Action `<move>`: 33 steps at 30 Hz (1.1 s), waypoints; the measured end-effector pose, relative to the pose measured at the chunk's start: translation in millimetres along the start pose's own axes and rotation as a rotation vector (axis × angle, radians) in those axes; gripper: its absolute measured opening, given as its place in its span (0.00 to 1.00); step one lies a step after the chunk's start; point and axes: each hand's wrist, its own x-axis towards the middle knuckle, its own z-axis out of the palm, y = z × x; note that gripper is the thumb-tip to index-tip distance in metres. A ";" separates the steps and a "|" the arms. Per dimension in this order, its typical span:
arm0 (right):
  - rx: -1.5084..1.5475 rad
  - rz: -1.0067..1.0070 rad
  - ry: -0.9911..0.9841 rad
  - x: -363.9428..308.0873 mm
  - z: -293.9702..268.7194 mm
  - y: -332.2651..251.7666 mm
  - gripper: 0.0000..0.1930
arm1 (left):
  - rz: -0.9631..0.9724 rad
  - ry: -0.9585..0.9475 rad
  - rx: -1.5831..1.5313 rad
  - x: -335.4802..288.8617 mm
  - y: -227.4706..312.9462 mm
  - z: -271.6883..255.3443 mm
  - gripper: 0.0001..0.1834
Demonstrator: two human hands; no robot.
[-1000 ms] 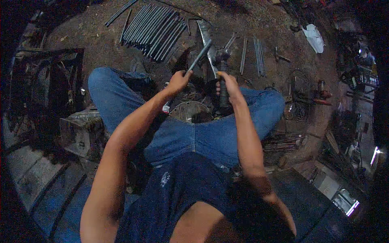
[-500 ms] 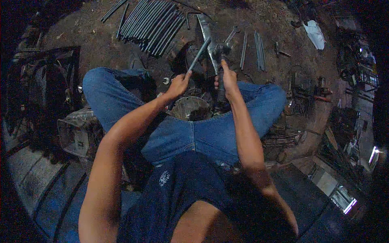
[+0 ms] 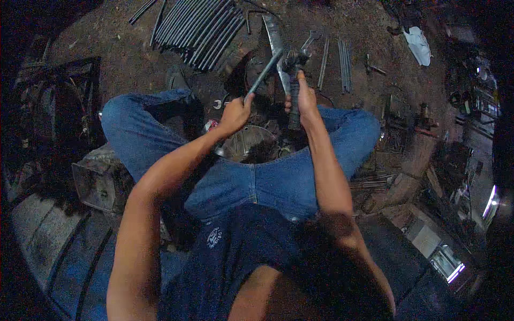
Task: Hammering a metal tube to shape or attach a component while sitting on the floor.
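My left hand (image 3: 235, 114) is closed around a grey metal rod (image 3: 264, 76), which slants up and to the right. My right hand (image 3: 304, 100) grips the dark body of what looks like an angle grinder (image 3: 294, 109), its head pointing away from me. The rod's far end lies close to the left side of the grinder's head; whether they touch I cannot tell. Beyond and between them a long flat metal strip (image 3: 273, 36) lies on the ground. Below my hands, between my legs, is a round metal plate (image 3: 247, 140), partly in shadow.
A row of many metal rods (image 3: 198, 27) lies at the far left. Several more rods (image 3: 344, 65) and a wrench (image 3: 309, 40) lie far right of centre, near a hammer-like tool (image 3: 375, 67). An open-ended wrench (image 3: 218, 104) is by my left hand. A white sheet (image 3: 417, 46) lies far right.
The rod's far end has shifted slightly right, toward the grinder's head. The grinder has moved a little up and right in view. Both hands keep their grips; the whole view has shifted slightly.
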 end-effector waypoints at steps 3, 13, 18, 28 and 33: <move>0.002 -0.048 -0.039 -3.2 3.1 -23.5 0.28 | -0.009 0.029 0.048 -2.1 7.4 -0.3 0.36; 0.268 -0.904 -0.105 -87.5 -33.6 -214.7 0.38 | -0.104 -0.001 0.055 -0.9 11.1 1.7 0.36; 0.115 -0.400 0.181 -41.4 24.0 -113.5 0.35 | -0.116 0.011 0.085 -2.0 7.1 -1.1 0.35; 0.054 -0.076 -0.024 7.8 -18.9 -13.8 0.31 | -0.068 0.014 0.064 -4.3 9.0 -3.1 0.34; 0.041 0.018 0.014 0.0 2.5 7.9 0.30 | -0.063 -0.021 0.076 -9.6 6.4 -4.1 0.34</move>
